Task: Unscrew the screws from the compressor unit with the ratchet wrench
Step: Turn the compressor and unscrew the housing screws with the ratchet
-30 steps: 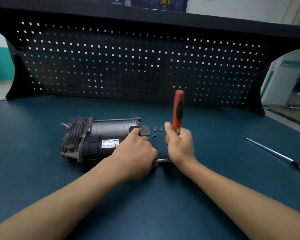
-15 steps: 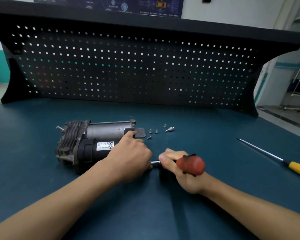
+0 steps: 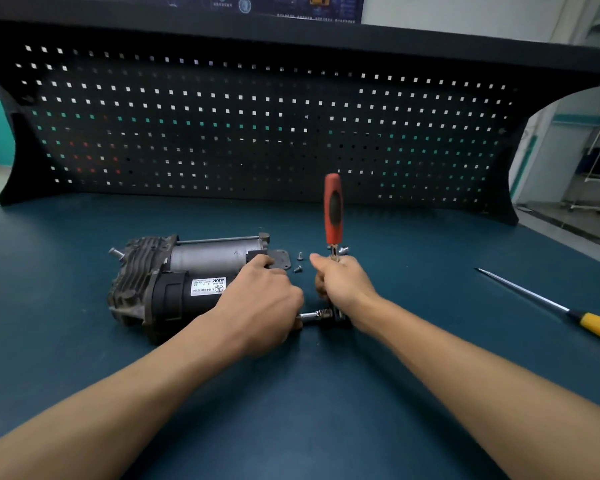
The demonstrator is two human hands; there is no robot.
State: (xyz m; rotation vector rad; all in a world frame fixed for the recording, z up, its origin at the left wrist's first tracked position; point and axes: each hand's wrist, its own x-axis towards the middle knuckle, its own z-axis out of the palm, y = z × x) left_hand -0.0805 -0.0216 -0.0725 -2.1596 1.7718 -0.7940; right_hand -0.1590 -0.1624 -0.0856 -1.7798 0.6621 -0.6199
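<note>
The compressor unit [image 3: 174, 282], a grey finned head with a black motor body and a white label, lies on its side on the blue bench. My left hand [image 3: 260, 303] covers its right end, fingers curled round it. My right hand [image 3: 340, 282] grips the shank of the ratchet wrench [image 3: 333, 209], whose red and black handle stands upright. The wrench's chrome extension [image 3: 314, 315] runs level from under my right hand to the compressor's end, where my left hand hides the tip. Loose screws [image 3: 298, 263] lie behind my hands.
A flat grey cover plate [image 3: 283, 258] lies beside the compressor's far right corner. A long screwdriver with a yellow handle [image 3: 568, 311] lies at the right of the bench. A black pegboard [image 3: 257, 126] stands along the back edge.
The wrench handle has swung up from lying low toward me to standing upright, as it stood a second ago. My left hand has stayed on the compressor's end.
</note>
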